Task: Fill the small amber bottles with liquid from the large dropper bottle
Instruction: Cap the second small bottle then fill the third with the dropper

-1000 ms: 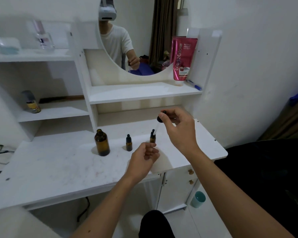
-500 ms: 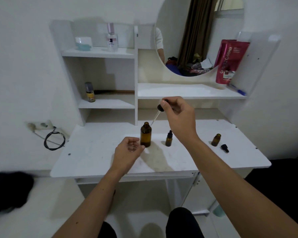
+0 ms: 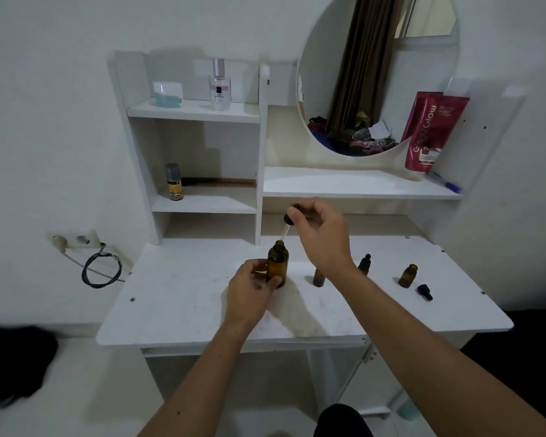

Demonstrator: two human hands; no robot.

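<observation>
A: Refill step, looks like. Left hand (image 3: 249,290) gripping large amber dropper bottle (image 3: 277,263); right hand (image 3: 320,238) pinching dropper (image 3: 287,227), tip right at its mouth.

B: Yep. Next: dip, squeeze, then carry across to open small amber bottle (image 3: 408,275), far right of that hand.

Amber big bottle (image 3: 277,263), black dropper cap (image 3: 288,218), white desk (image 3: 186,298) (pink tube (image 3: 431,134) behind).

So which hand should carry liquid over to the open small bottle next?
Right. The right hand already pinches the dropper at the big bottle's mouth, nearer the open small bottle; the left hand steadies the big bottle.
</observation>
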